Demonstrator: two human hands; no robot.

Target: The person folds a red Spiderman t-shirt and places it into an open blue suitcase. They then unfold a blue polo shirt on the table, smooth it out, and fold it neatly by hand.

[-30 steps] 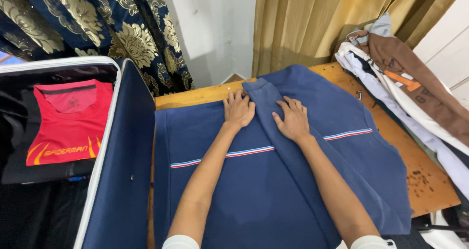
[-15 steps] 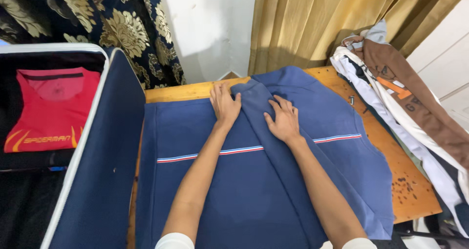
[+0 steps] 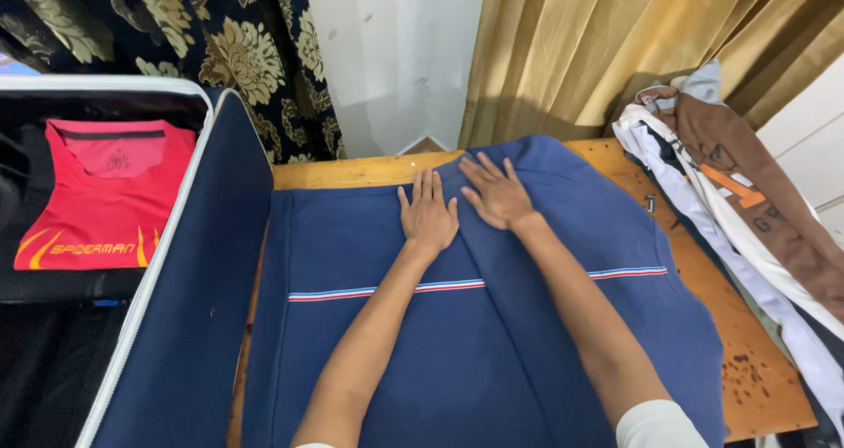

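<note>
A navy blue sweatshirt (image 3: 369, 342) with a thin red, white and blue stripe lies spread over a wooden table (image 3: 347, 172). One sleeve is folded across its middle. My left hand (image 3: 428, 215) lies flat on the cloth next to the sleeve, fingers together and pointing away from me. My right hand (image 3: 497, 191) rests flat on the upper end of the folded sleeve, fingers spread toward the far left. Neither hand grips anything.
An open suitcase (image 3: 189, 263) stands at the left, with a folded red t-shirt (image 3: 101, 202) inside. A pile of white, brown and dark clothes (image 3: 747, 202) lies at the right table edge. Curtains and a white wall are behind.
My right hand has slid up and to the left along the folded sleeve. My left hand has shifted slightly nearer to me. The view has tilted a little.
</note>
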